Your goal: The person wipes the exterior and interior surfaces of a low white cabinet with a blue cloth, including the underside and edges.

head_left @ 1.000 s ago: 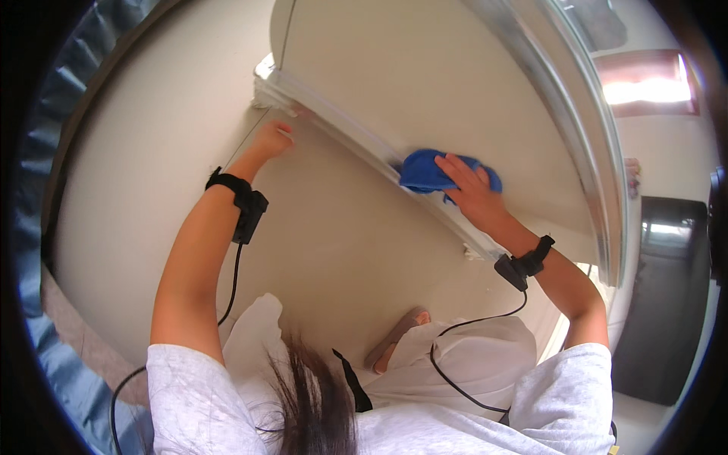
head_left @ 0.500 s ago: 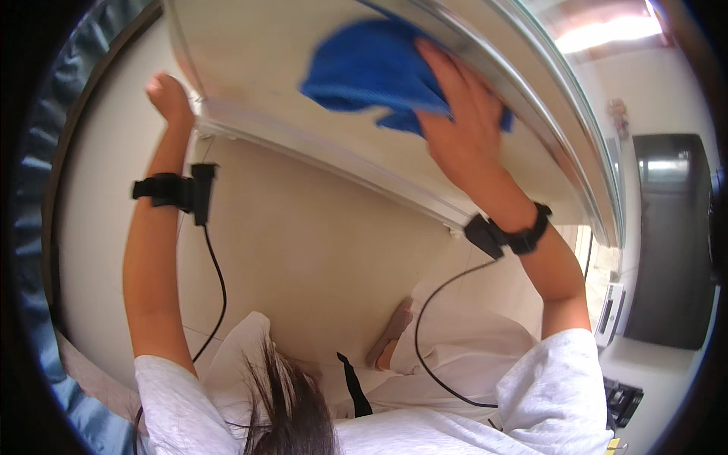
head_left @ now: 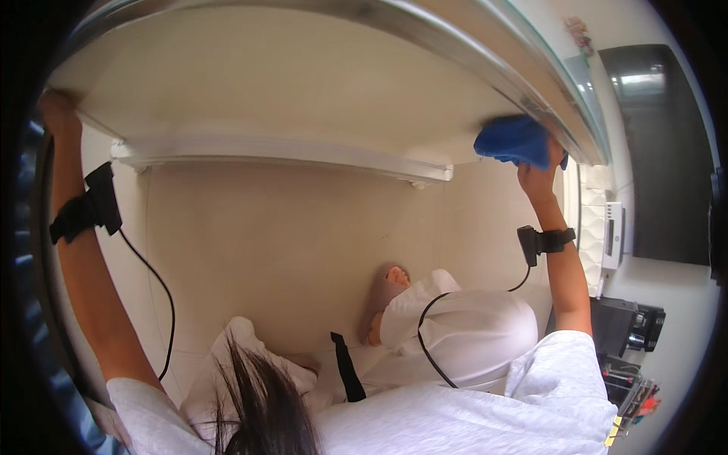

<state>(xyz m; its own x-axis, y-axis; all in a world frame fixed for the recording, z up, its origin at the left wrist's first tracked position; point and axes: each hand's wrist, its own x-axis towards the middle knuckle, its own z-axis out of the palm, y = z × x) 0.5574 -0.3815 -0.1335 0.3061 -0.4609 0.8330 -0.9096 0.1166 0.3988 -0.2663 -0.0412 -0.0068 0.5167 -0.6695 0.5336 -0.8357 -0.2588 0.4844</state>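
My right hand (head_left: pixel 540 178) grips a blue cloth (head_left: pixel 514 141) and presses it to the right end of a glossy cream panel (head_left: pixel 303 83), close under its silvery edge. The cloth hides most of the fingers. Far off to the left, my left hand (head_left: pixel 61 114) is at the panel's left corner; its fingers are lost in shadow and I cannot tell how they are held. Each wrist carries a black strap with a small box and a cable.
A white rail (head_left: pixel 288 154) runs below the panel, over a beige tiled floor (head_left: pixel 250 235). My foot in a slipper (head_left: pixel 383 299) is beneath me. A dark screen (head_left: pixel 660 152) stands to the right, with black equipment (head_left: pixel 626 326) nearer.
My right hand has carried the cloth right and lower along the panel. My left hand has shifted left to the panel's corner. The view has turned, so the panel now lies more level.
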